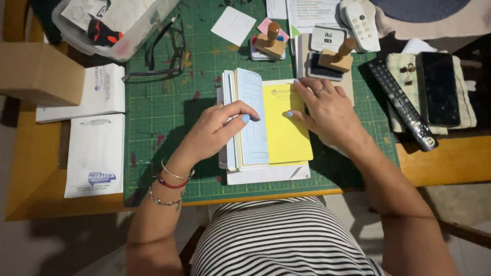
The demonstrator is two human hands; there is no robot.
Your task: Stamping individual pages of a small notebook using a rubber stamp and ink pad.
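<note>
My left hand (217,130) pinches a blue page (254,120); right hand (327,110) lies flat, fingers apart, on yellow page (286,135) of pad.

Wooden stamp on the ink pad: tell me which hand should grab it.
Probably the right hand: it rests on the yellow page just below the stamp, while the left hand holds up the blue page.
</note>
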